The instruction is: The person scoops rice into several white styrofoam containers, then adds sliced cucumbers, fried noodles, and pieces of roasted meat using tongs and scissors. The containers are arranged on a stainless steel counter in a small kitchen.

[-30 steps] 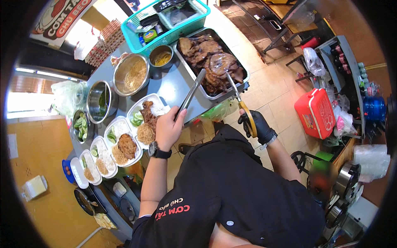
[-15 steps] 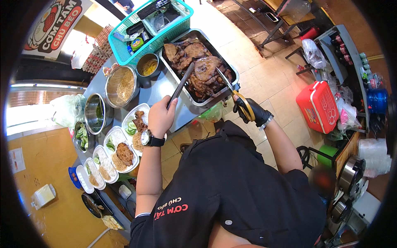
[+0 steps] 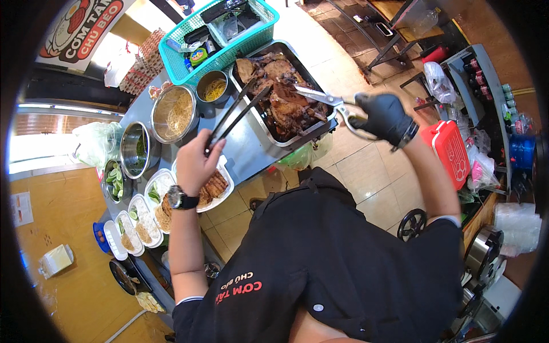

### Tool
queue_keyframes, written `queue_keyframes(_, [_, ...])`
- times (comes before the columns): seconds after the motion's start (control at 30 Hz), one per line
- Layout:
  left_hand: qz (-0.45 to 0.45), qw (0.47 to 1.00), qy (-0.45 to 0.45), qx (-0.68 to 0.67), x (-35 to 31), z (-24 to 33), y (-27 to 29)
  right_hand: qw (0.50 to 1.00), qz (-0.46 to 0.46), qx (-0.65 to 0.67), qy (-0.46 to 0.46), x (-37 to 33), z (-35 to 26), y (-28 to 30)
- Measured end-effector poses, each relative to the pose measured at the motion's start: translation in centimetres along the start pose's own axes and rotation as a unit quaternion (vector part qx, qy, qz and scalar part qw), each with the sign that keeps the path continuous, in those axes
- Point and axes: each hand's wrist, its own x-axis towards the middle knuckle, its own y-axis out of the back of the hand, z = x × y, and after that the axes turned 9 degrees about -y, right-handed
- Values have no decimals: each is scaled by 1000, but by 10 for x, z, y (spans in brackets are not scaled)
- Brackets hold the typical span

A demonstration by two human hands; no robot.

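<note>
Black tongs [image 3: 233,117] are in my left hand [image 3: 194,163], their two tips apart over the meat. My right hand [image 3: 386,121], in a black glove, grips metal scissors [image 3: 342,107] by the handles. Their blades point left over a metal tray [image 3: 284,142] of browned grilled meat [image 3: 290,108], touching or just above a piece. Just below my left hand stands a white takeaway box [image 3: 225,166] with sliced grilled meat [image 3: 213,187], partly hidden by my wrist. Several more boxes [image 3: 135,230] of rice, noodles and cucumber line the table edge.
Behind the tray stands a teal basket [image 3: 229,64] of packets and containers. Left of it are a bowl of yellow shreds [image 3: 214,90], a bowl of noodles [image 3: 173,114], a bowl of greens [image 3: 136,150] and one of cucumber slices [image 3: 115,182]. A red cooler [image 3: 448,153] stands right.
The tong tips have spread apart and the left hand has moved slightly left and down. The scissors and right hand have swung out to the right and up. The view has shifted slightly.
</note>
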Motion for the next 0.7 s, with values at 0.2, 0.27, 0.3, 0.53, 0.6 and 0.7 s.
queue_keyframes(0.2, [-65, 986, -119, 101, 14, 2, 40, 933, 121, -222, 256, 70, 1, 61])
queue_keyframes(0.27, [-89, 981, -125, 117, 17, 1, 38, 904, 135, -232, 332, 83, -10, 75])
queue_keyframes(0.3, [-93, 979, -131, 123, 19, 0, 35, 898, 130, -244, 342, 90, -16, 76])
queue_keyframes(0.53, [-104, 971, -162, 141, 33, -14, 7, 887, 129, -294, 331, 97, -26, 80])
queue_keyframes(0.6, [-119, 975, -134, 130, 28, -17, 5, 926, 99, -257, 257, 87, -26, 92])
queue_keyframes(0.7, [-136, 968, 84, -191, -3, -25, -14, 971, 142, -133, 142, 61, -14, 85])
